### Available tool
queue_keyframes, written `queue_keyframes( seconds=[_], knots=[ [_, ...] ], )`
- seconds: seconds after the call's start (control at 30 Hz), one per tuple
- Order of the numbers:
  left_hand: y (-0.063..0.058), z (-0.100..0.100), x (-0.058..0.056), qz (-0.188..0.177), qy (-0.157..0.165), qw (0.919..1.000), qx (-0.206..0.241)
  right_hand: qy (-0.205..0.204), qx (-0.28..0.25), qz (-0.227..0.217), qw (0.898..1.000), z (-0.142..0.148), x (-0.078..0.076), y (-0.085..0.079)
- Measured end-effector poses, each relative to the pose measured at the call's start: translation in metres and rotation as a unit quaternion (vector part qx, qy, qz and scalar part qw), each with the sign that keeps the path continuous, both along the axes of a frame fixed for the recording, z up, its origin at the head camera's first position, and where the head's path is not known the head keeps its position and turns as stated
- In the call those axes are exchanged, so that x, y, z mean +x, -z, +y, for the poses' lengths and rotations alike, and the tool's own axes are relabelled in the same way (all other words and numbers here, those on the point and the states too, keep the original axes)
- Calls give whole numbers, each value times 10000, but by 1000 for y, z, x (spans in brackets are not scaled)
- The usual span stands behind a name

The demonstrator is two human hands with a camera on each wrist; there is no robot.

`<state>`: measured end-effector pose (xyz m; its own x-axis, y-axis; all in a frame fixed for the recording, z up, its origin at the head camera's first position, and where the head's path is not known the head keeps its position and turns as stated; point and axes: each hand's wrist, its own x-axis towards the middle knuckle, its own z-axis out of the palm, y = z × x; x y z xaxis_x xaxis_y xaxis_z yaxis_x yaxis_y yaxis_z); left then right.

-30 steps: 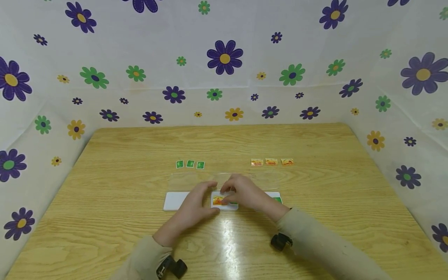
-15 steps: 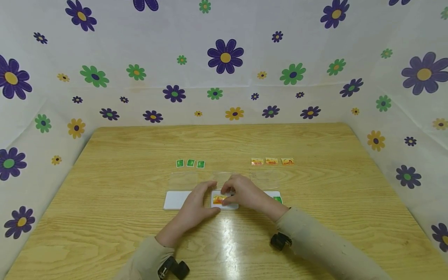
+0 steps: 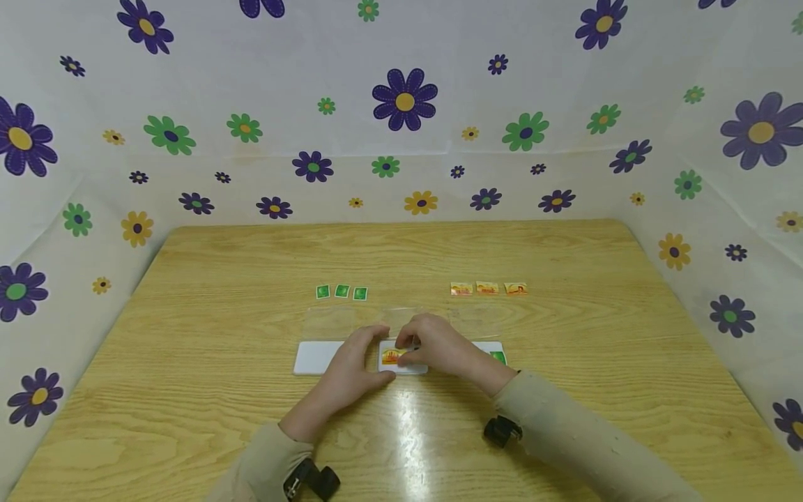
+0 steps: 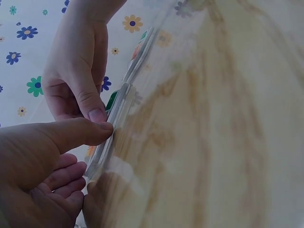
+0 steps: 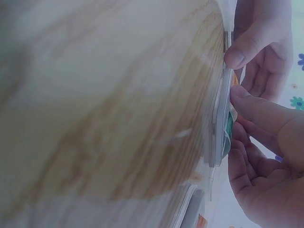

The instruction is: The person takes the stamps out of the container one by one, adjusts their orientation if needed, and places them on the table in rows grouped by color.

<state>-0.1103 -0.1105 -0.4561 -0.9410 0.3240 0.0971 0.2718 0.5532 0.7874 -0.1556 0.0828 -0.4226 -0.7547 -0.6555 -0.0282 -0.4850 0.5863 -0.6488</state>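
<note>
A white rectangular plate [image 3: 409,370] lies between both hands, with an orange picture sticker [image 3: 390,357] on its left part. My left hand [image 3: 348,366] holds its left end, thumb at the near edge and fingers toward the far edge. My right hand [image 3: 442,341] is over the right part, fingers bent, thumb tip beside the orange sticker. In the right wrist view a green sticker [image 5: 229,135] shows at the plate's right end, its edge bowed up by my right fingers. From the head view the right hand hides this green sticker.
Another white plate [image 3: 314,357] lies left; a third [image 3: 486,346], bearing a green sticker [image 3: 498,357], is partly behind the right wrist. Beyond them are clear plastic sheets [image 3: 329,322], a row of green stickers [image 3: 341,291] and a row of orange stickers [image 3: 487,288].
The right hand has shifted very slightly, and the green bit seen below its thumb a second ago is now hidden. The left hand keeps its place.
</note>
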Motion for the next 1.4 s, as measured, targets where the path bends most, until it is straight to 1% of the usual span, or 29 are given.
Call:
queue_keyframes(
  seconds=[0.13, 0.33, 0.43, 0.6, 0.73, 0.97, 1.2, 1.4],
  knots=[
    [2, 0, -1, -25, -12, 10000, -59, 20, 1, -25, 10000, -1, 0, -2],
    [1, 0, -1, -36, -5, 10000, -59, -5, -51, 7, 10000, 0, 0, -5],
    [0, 0, -1, -87, -1, 9999, -61, 50, -63, 2, 10000, 1, -1, -7],
    [1, 0, -1, -72, -24, 9999, -77, 273, 58, -11, 9996, 5, -4, -10],
    [1, 1, 0, -8, -30, 10000, -24, 449, 35, -53, 9990, 9, -6, -12],
    [1, 1, -1, -43, -51, 10000, -18, 592, 104, 91, 9981, 19, -10, -14],
    [0, 1, 0, -61, -45, 10000, -41, 900, 272, 115, 9955, 37, -15, -18],
    [0, 1, 0, -47, -83, 10000, -3, 1221, 367, 260, 9915, 58, -20, -21]
  ],
)
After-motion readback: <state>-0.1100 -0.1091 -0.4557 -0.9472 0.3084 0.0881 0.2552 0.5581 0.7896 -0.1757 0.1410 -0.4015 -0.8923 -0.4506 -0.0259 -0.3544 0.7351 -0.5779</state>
